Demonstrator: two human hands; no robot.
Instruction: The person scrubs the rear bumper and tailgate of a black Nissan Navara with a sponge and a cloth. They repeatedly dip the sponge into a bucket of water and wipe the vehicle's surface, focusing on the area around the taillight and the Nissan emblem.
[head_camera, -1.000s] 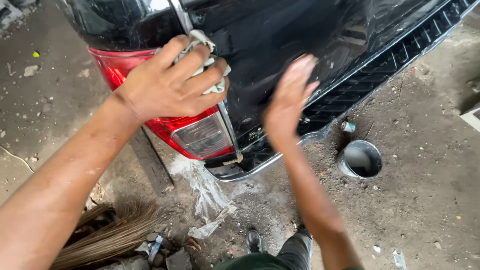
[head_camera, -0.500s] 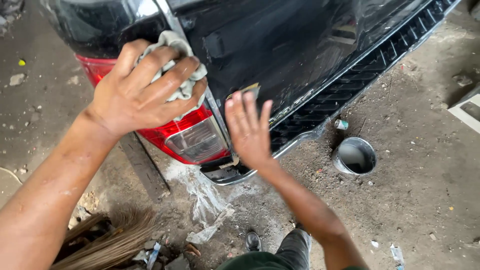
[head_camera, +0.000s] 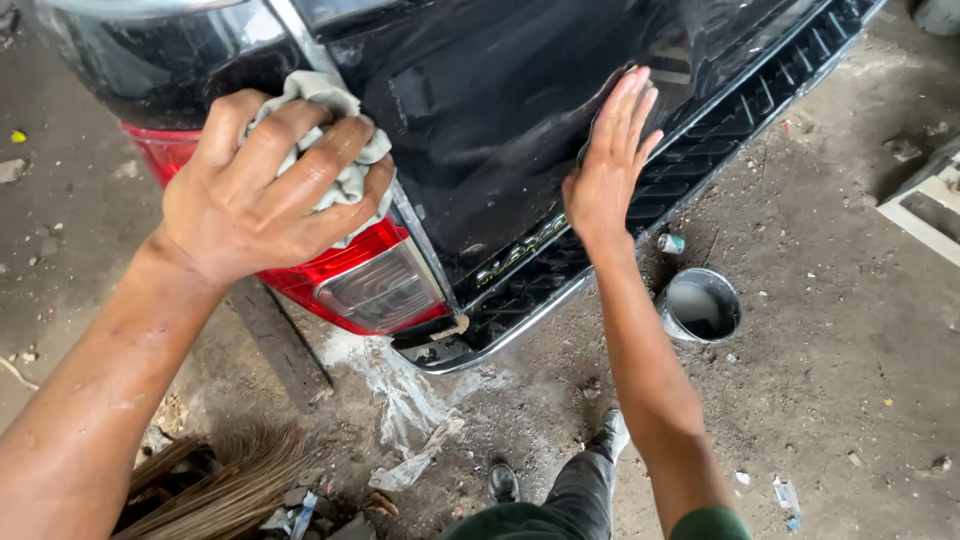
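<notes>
From the head camera, the left hand (head_camera: 262, 205) had its fingers (head_camera: 300, 160) curled tight around a crumpled pale grey cloth rag (head_camera: 335, 140), pressing it on the glossy black painted rear panel of a vehicle (head_camera: 480, 120), just above the red and clear tail lamp (head_camera: 370, 285) at the near left corner. The rag looked soft, light and limp, likely to bunch and slip unless gathered in a full fist as it was. The right hand (head_camera: 610, 170) lay flat on the panel further right, fingers straight and spread, gripping nothing. The panel looked stiff, smooth and probably slick, easily marked. Beyond the black ribbed bumper step (head_camera: 740, 110), a small round metal tin (head_camera: 700, 305) stood on the dirty concrete floor (head_camera: 850, 380); a straw broom (head_camera: 230, 480) lay near left.
</notes>
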